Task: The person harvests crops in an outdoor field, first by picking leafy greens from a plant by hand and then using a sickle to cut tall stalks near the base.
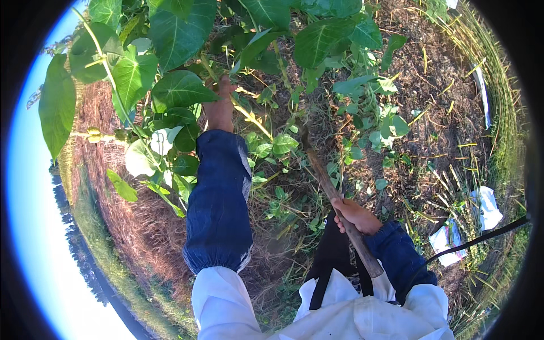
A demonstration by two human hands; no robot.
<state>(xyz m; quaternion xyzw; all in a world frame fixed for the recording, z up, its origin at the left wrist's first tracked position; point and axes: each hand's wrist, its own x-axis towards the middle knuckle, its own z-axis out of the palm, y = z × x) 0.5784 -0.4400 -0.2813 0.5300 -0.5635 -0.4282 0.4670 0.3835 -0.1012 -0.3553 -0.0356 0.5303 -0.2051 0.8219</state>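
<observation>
My left hand (pixel 220 110) reaches forward into a tall leafy plant (pixel 184 90). Its fingers are closed around a yellowish-green stem (pixel 249 117), and leaves hide part of them. In my right hand (pixel 357 216) is a long, weathered wooden handle (pixel 327 180), gripped around its lower half. The handle slants from beside my body up and left to the plant's base. Its far end is dark and lies among low leaves and dry grass, so any head or blade on it cannot be made out.
Broad leaves hang over the upper left. Low green shoots (pixel 277 204) grow from the soil before me. Cut stalks (pixel 453 181) and white scraps (pixel 486 208) lie on the right. A black strap (pixel 481 242) crosses the lower right. Tall grass (pixel 504 102) lines the far right.
</observation>
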